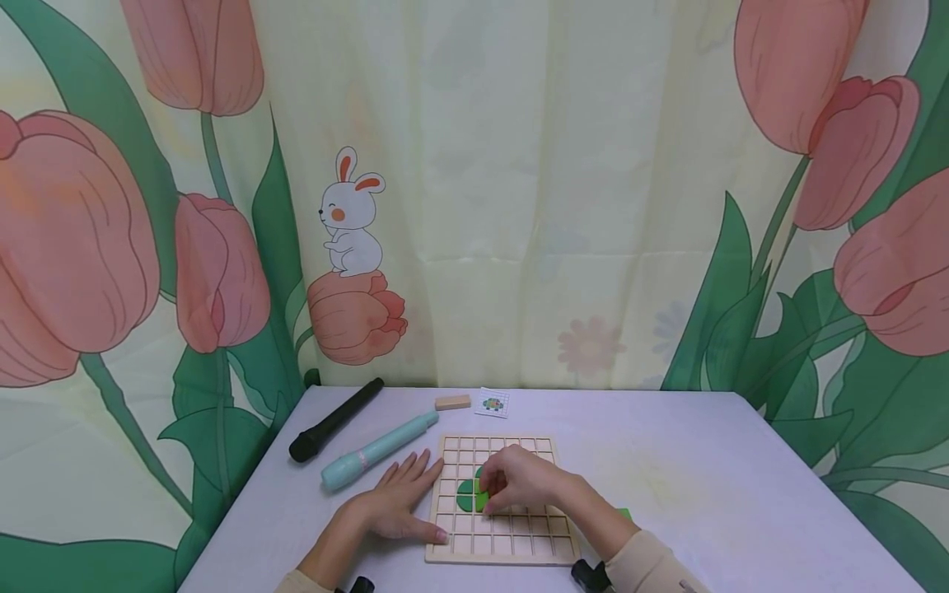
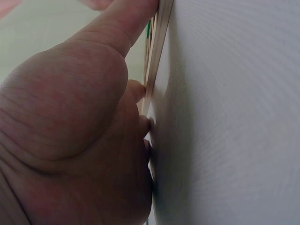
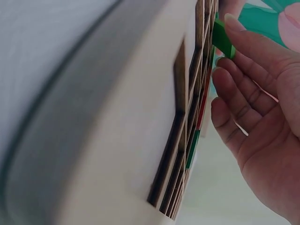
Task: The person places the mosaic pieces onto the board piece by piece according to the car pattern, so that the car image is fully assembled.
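Observation:
A wooden grid board (image 1: 500, 556) lies on the table. My right hand (image 1: 522, 478) is over its middle, thumb and fingertips pinching a small bright green tile (image 3: 223, 40) at the grid. Dark green rounded pieces (image 1: 465, 496) sit in cells beside those fingertips; others are partly hidden by the hand. The right wrist view also shows a red piece (image 3: 203, 110) and a green piece (image 3: 192, 149) in the slots. My left hand (image 1: 396, 504) rests flat with spread fingers, its thumb and fingertips at the board's left edge (image 2: 159, 47).
Behind the board lie a picture card (image 1: 493, 403) and a small wooden block (image 1: 453, 402). A teal cylinder (image 1: 380, 453) and a black microphone (image 1: 335, 422) lie at the back left. A green piece (image 1: 624, 513) shows past my right forearm.

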Tool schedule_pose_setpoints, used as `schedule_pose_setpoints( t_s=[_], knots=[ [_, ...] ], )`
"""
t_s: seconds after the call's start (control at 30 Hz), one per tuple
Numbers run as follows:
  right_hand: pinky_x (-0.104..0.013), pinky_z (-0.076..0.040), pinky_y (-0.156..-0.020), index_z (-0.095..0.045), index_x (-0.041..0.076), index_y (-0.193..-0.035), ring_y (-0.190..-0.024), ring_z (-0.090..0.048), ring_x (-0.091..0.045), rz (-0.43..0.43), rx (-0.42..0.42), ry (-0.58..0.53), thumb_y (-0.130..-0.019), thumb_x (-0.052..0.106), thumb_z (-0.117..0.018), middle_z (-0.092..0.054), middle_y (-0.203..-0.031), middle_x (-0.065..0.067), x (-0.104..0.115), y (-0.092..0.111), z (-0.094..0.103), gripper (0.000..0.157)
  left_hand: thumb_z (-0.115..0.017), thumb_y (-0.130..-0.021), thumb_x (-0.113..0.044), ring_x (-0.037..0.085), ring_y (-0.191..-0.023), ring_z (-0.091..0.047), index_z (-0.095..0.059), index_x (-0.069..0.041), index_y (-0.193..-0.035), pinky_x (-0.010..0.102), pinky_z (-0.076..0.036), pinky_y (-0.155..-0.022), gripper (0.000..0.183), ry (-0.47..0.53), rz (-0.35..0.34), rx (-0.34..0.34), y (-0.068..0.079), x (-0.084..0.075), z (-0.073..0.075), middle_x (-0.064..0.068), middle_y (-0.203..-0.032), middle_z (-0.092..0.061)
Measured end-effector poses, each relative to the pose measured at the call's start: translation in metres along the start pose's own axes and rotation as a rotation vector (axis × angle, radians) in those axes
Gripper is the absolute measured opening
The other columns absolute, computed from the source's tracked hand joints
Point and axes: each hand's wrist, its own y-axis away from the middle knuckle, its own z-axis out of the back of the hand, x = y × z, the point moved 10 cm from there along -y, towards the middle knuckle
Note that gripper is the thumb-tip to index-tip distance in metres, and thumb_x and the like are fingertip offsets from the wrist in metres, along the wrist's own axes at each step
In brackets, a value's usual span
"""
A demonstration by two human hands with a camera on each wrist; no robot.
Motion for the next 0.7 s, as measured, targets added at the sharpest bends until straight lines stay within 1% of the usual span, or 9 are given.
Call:
schedule_pose_setpoints(
  t_s=[0.3,0.5,0.6,0.7],
  knots=[
    [-0.017,-0.054,-0.066,-0.077,0.015,-0.094,-0.070,-0.059,0.002,0.013,0.008,0.060,-0.081,0.017,-0.091,-0.068,-0.079,0.014,0.004,0.000,-0.001,0.019,-0.074,-0.078,-0.076,0.038,-0.163,-0.004,-0.019,-0.018,-0.168,0.065,-0.006,-0.128,0.120,0.006,0.000,-0.003,0.001,-0.001,0.001,0.015,-0.176,-0.008],
    [-0.018,-0.053,-0.066,-0.077,0.016,-0.095,-0.072,-0.057,0.001,0.002,0.003,0.061,-0.080,0.019,-0.092,-0.071,-0.084,0.006,0.002,0.001,0.000,0.022,-0.073,-0.078,-0.077,0.038,-0.163,-0.005,-0.019,-0.018,-0.168,0.065,-0.007,-0.128,0.120,0.001,-0.009,-0.005,0.001,-0.001,0.000,0.015,-0.176,-0.008],
    [-0.019,-0.052,-0.068,-0.077,0.016,-0.099,-0.075,-0.058,-0.003,0.001,-0.028,0.040,-0.080,0.020,-0.092,-0.072,-0.089,0.003,0.001,0.004,0.006,0.024,-0.073,-0.078,-0.077,0.038,-0.163,-0.005,-0.019,-0.018,-0.168,0.065,-0.007,-0.128,0.120,0.001,-0.010,-0.004,0.001,-0.001,0.000,0.015,-0.176,-0.008],
    [-0.020,-0.053,-0.070,-0.077,0.015,-0.103,-0.079,-0.060,-0.007,0.001,-0.078,0.024,-0.083,0.020,-0.090,-0.073,-0.094,0.002,0.002,0.009,0.016,0.024,-0.073,-0.078,-0.077,0.038,-0.163,-0.004,-0.019,-0.019,-0.168,0.064,-0.007,-0.128,0.120,0.006,-0.004,-0.001,0.000,0.000,-0.001,0.014,-0.176,-0.008]
  ],
)
